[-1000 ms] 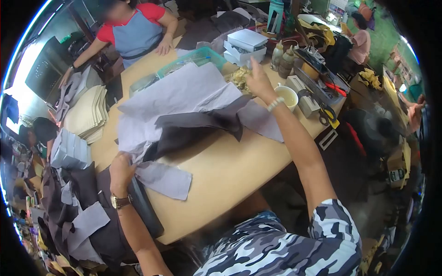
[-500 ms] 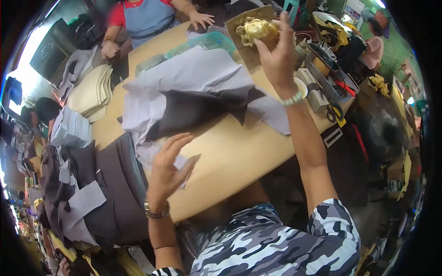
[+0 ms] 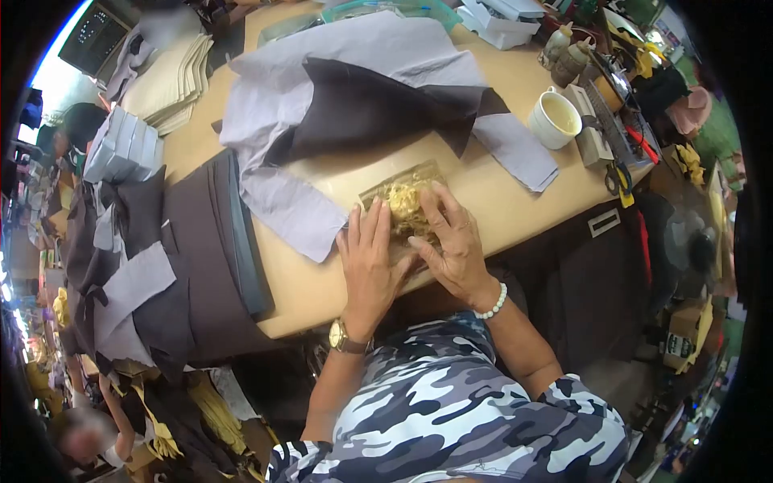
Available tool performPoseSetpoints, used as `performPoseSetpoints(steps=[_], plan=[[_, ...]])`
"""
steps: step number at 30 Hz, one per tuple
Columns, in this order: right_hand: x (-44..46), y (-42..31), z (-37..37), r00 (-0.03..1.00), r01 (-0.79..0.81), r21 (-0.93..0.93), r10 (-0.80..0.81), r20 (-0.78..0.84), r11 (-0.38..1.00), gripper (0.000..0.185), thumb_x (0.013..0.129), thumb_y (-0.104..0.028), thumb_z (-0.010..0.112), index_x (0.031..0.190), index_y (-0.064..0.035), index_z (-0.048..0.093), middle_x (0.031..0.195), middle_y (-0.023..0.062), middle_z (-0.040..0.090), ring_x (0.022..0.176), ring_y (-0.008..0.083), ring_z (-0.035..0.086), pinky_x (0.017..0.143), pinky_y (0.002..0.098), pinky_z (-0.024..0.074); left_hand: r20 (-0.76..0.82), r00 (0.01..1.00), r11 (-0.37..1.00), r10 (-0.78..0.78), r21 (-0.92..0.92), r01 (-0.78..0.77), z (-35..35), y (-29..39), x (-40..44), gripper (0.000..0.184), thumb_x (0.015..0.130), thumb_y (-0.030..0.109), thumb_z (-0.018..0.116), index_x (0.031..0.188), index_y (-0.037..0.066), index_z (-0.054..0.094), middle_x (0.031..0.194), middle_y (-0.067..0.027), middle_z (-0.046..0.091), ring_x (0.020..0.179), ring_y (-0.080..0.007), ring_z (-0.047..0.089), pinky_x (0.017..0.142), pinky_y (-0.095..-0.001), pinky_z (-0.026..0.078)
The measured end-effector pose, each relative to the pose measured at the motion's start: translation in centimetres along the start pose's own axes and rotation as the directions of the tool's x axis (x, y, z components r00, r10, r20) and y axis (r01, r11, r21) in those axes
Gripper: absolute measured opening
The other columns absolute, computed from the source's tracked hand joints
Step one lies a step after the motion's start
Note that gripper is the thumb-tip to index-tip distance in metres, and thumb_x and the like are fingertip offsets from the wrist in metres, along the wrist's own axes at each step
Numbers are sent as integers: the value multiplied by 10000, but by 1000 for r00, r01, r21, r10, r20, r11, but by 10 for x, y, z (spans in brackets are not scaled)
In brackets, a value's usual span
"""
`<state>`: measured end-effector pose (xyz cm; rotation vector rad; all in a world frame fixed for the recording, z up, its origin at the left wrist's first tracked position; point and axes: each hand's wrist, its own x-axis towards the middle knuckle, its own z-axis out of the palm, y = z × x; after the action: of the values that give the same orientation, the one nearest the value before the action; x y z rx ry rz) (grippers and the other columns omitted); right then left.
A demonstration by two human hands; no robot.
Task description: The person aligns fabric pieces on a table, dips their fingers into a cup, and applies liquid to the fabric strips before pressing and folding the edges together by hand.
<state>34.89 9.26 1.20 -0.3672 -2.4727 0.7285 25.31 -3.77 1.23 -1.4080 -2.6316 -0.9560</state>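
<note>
A crumpled yellow lump (image 3: 404,198) of a material I cannot make out sits on a small flat brown board (image 3: 372,193) near the table's front edge. My left hand (image 3: 369,258) lies along the board's left side, its fingers stretched out and the fingertips at the lump. My right hand (image 3: 455,249) is bent around the lump's right side, thumb near the board's front edge. The palms hide part of the board. Behind them, a dark brown cloth piece (image 3: 362,113) lies over a light grey cloth (image 3: 266,105).
A white cup (image 3: 554,119) holding a pale yellow substance stands at the right, near bottles (image 3: 570,63) and scissors (image 3: 618,181). Stacked dark material (image 3: 201,249) hangs over the table's left edge. Cream sheets (image 3: 173,80) and a teal tray (image 3: 394,8) lie farther back.
The board with the yellow lump has come from the far side of the table to the front edge. Both hands have come together at it. The view has shifted.
</note>
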Motion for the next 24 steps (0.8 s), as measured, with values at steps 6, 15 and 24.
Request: performPoseSetpoints(steps=[6, 15, 24], plan=[[-26, -1, -4, 996, -55, -272, 73, 57, 961, 619, 870, -451, 565, 1428, -255, 383, 1448, 170, 333, 1290, 413, 317, 1035, 587, 241, -36, 999, 999, 25, -33, -26, 4, -5, 1, 817, 692, 209, 764, 1381, 4, 374, 1422, -150, 392, 1301, -393, 334, 1017, -529, 275], [-32, 4, -13, 991, -26, -182, 49, 121, 983, 592, 857, -431, 595, 1399, -259, 430, 1427, 187, 375, 1312, 414, 313, 1061, 575, 220, -64, 997, 995, 35, -87, -41, 6, -9, 1, 806, 691, 263, 775, 1352, -17, 408, 1406, -171, 410, 1270, -377, 377, 1000, -481, 301], [-24, 2, -31, 988, -19, -50, 26, 153, 999, 388, 787, -351, 677, 1125, -165, 635, 1351, 165, 449, 1250, 377, 380, 1033, 492, 274, -17, 1000, 990, 17, -137, -19, 4, -9, 4, 822, 683, 260, 780, 1360, -10, 400, 1409, -176, 406, 1265, -345, 391, 1010, -460, 288]])
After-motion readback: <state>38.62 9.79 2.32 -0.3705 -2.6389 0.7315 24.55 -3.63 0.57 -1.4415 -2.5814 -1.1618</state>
